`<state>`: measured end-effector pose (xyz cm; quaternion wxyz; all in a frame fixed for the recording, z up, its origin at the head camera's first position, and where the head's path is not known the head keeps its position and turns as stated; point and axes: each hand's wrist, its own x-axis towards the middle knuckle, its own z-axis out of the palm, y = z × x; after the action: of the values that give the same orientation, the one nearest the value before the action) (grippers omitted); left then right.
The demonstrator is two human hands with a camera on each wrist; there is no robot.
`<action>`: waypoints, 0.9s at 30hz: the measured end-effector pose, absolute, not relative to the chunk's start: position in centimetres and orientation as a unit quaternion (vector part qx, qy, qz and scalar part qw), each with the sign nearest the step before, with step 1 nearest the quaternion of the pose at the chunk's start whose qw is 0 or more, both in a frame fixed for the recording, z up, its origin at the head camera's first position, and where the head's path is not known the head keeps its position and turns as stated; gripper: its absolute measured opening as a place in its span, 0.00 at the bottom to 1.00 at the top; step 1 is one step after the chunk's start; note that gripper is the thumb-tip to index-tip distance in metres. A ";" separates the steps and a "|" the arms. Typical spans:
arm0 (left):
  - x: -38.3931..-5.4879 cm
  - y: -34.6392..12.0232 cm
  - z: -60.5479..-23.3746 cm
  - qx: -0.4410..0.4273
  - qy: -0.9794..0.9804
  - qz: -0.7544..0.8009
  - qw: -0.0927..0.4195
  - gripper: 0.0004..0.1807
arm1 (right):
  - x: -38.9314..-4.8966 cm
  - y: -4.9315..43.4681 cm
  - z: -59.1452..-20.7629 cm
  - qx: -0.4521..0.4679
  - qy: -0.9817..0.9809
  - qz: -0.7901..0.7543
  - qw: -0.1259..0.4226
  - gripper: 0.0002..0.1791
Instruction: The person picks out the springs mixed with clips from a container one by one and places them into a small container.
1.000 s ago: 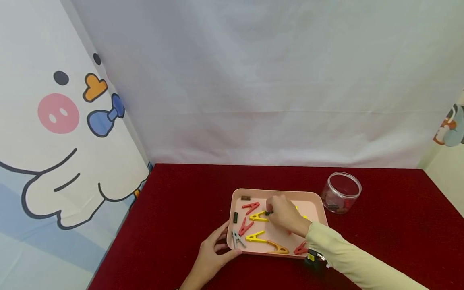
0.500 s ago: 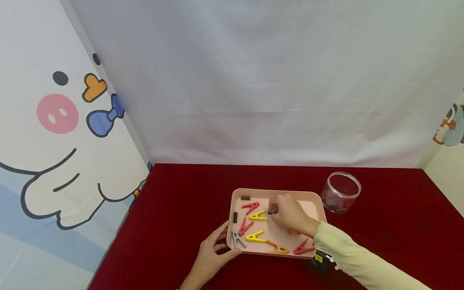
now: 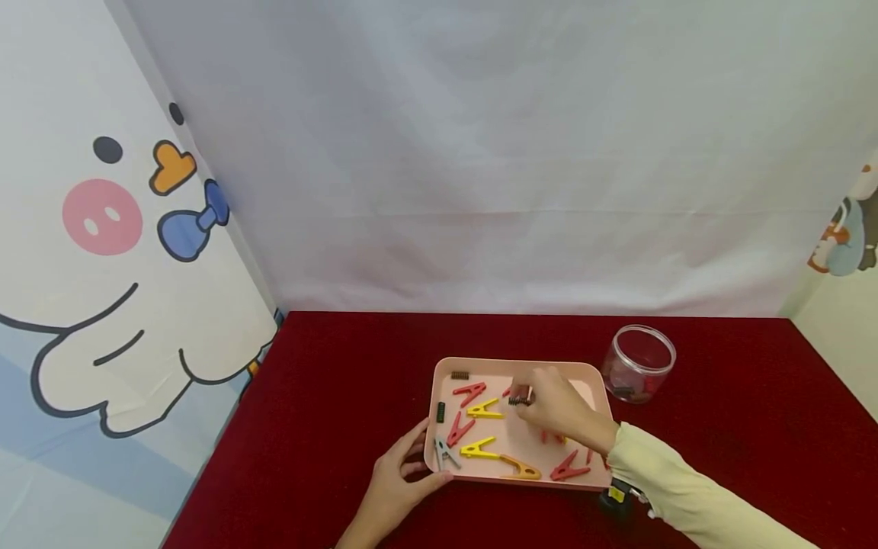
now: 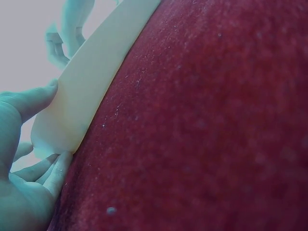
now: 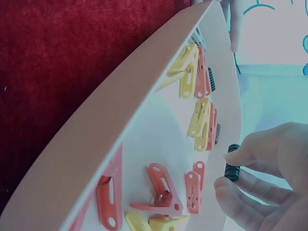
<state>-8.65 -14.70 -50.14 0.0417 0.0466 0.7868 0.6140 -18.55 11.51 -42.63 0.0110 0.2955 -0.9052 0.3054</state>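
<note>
In the head view, my right hand point(image 3: 557, 400) is over a pink tray point(image 3: 514, 485). Its thumb and fingertips pinch a small black coil spring point(image 5: 233, 163), seen upright in the right wrist view. My left hand point(image 3: 396, 479) grips the tray's near left corner, thumb at the front wall and fingers round the side. Plastic clothespins lie in the tray: red point(image 3: 469, 393), yellow point(image 3: 485, 410), grey point(image 3: 447, 454) and orange point(image 3: 523, 468). Two more springs rest there, one by the back wall point(image 3: 460, 375), one by the left wall point(image 3: 441, 412). My right arm hides part of the tray.
A clear round jar point(image 3: 639, 364) stands open behind the tray's right end, with dark and red pieces at its bottom. Dark red cloth point(image 3: 363, 366) covers the table. A pale curtain point(image 3: 514, 191) hangs behind it, and a cartoon-printed sheet point(image 3: 137, 305) on the left.
My right hand has shifted slightly right across the tray, still pinching the spring, which shows more plainly now. The left hand keeps its hold on the tray corner. The head view has turned a little.
</note>
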 end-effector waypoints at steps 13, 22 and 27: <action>-8.5 -14.8 -50.0 0.049 0.788 0.612 0.037 0.43 | -17.7 12.8 -41.2 0.296 -0.902 0.314 0.020 0.09; -8.4 -14.7 -49.8 0.050 0.783 0.619 0.032 0.42 | -17.2 13.8 -40.7 0.302 -0.903 0.302 0.046 0.11; -8.4 -14.8 -49.8 0.051 0.784 0.617 0.031 0.42 | -17.0 14.3 -40.3 0.292 -0.914 0.271 0.076 0.12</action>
<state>-8.37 -14.75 -49.76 0.0313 0.0509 0.7845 0.6173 -17.02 14.26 -40.30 0.0760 0.2917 -0.9141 0.2712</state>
